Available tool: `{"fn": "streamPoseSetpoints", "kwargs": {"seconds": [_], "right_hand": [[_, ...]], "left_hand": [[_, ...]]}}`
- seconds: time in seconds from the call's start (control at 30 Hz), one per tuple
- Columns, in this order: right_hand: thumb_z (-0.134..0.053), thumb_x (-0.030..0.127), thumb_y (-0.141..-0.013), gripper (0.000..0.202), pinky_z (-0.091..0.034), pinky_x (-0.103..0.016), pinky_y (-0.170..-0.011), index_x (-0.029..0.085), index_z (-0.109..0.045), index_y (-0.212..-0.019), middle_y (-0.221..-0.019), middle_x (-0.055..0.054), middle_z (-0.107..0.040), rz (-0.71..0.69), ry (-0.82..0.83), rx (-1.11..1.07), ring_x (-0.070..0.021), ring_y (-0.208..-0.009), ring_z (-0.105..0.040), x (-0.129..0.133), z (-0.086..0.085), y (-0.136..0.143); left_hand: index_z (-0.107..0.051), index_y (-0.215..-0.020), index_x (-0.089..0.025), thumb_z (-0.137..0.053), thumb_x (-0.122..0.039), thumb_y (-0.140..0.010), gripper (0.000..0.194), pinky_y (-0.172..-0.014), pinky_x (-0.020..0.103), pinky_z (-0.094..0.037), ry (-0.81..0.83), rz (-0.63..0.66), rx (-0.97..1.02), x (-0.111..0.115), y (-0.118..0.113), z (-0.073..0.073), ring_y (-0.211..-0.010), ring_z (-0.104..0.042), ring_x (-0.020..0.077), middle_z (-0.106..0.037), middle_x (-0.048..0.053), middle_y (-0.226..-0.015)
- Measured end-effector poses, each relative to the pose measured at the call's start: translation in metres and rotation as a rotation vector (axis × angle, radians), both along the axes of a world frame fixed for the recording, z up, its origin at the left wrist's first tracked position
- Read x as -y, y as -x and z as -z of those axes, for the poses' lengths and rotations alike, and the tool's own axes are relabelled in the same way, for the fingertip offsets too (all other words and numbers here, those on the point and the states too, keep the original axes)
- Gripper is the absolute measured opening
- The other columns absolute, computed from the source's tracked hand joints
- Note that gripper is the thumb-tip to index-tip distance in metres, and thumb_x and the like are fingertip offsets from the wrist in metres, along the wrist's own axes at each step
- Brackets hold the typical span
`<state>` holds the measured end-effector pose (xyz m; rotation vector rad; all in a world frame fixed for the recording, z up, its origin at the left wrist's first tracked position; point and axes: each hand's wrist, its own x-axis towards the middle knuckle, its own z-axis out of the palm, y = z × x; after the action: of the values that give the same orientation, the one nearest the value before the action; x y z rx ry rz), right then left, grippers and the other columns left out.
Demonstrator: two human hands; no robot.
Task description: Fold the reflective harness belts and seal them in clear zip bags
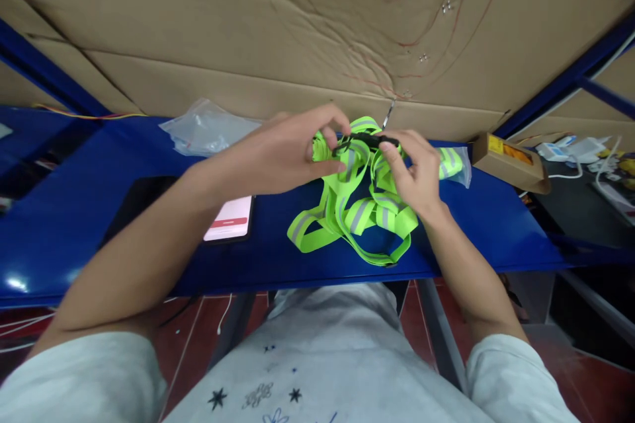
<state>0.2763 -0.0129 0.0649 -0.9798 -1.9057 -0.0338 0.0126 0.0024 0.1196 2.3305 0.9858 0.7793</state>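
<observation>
Pinched by L hand [300, 145] & R hand [417, 165], black buckle-like piece [368, 139] sat above glossy blue table [268, 268] amid neon-green, grey-striped fabric straps [361, 215], prob. midway: piece gripped, loops left loose, couldn't tell if fastened.

Here on the table [496, 225], the straps [362, 215] lie at centre; the buckle [370, 139] sits at their twelve o'clock, between the left hand [297, 145] at ten and the right hand [415, 165] at two; over at nine, the phone [231, 221], partly below the left forearm [149, 244]; out at ten, the bag [198, 129]; across at two, just past the right hand, a packet [450, 162]; farther out, between two and three, the box [510, 162]; at twelve, behind, the board [248, 66].
</observation>
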Motion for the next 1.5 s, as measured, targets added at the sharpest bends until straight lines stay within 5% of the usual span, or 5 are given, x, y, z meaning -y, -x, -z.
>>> {"fn": "streamPoseSetpoints", "kwargs": {"seconds": [0.17, 0.33, 0.67, 1.23, 1.5], "right_hand": [[-0.057, 0.038, -0.106, 0.026, -0.053, -0.045, -0.108, 0.03, -0.077, -0.122, -0.122, -0.007, -0.074, -0.179, -0.075, 0.088, -0.026, -0.12, -0.068, 0.013, -0.079, 0.009], [-0.057, 0.043, -0.107, 0.029, -0.056, -0.04, -0.104, 0.036, -0.074, -0.13, -0.126, -0.001, -0.075, -0.374, 0.131, 0.406, -0.0236, -0.117, -0.071, 0.012, -0.124, 0.018], [-0.067, 0.045, -0.1, 0.046, -0.052, -0.048, -0.111, 0.024, -0.063, -0.141, -0.14, -0.009, -0.067, -0.392, 0.226, 0.56, -0.0304, -0.13, -0.063, -0.022, -0.092, 0.016], [-0.061, 0.024, -0.097, 0.052, -0.046, -0.062, -0.107, 0.019, -0.051, -0.147, -0.133, -0.017, -0.056, -0.007, 0.061, 0.62, -0.0378, -0.127, -0.054, -0.041, -0.04, 0.039], [-0.06, 0.046, -0.101, 0.03, -0.055, -0.043, -0.103, 0.026, -0.071, -0.12, -0.117, -0.008, -0.07, -0.43, 0.354, 0.621, -0.0249, -0.114, -0.065, -0.064, -0.057, 0.013]], "left_hand": [[-0.053, -0.138, -0.031, -0.085, -0.046, -0.083, 0.066, -0.099, 0.039, -0.05, -0.202, -0.003, 0.412, 0.018, 0.001, -0.02, -0.124, -0.059, 0.0276, -0.059, 0.005, -0.139], [-0.053, -0.137, -0.026, -0.078, -0.039, -0.091, 0.053, -0.083, 0.036, -0.053, -0.014, 0.068, 0.357, 0.015, -0.001, -0.019, -0.097, -0.068, 0.0221, -0.069, 0.004, -0.109], [-0.049, -0.142, -0.026, -0.081, -0.045, -0.085, 0.067, -0.105, 0.036, -0.05, 0.118, 0.264, 0.307, -0.017, 0.0, 0.003, -0.123, -0.065, 0.0241, -0.067, 0.005, -0.127], [-0.063, -0.099, -0.023, -0.072, -0.026, -0.078, 0.023, -0.102, 0.039, -0.045, -0.237, -0.08, 0.195, -0.024, -0.015, 0.02, -0.111, -0.061, 0.0254, -0.069, 0.005, -0.115], [-0.07, -0.117, -0.023, -0.074, -0.054, -0.086, 0.044, -0.094, 0.033, -0.048, -0.051, 0.08, -0.075, -0.034, 0.014, 0.004, -0.105, -0.067, 0.0228, -0.075, 0.004, -0.115]]}}
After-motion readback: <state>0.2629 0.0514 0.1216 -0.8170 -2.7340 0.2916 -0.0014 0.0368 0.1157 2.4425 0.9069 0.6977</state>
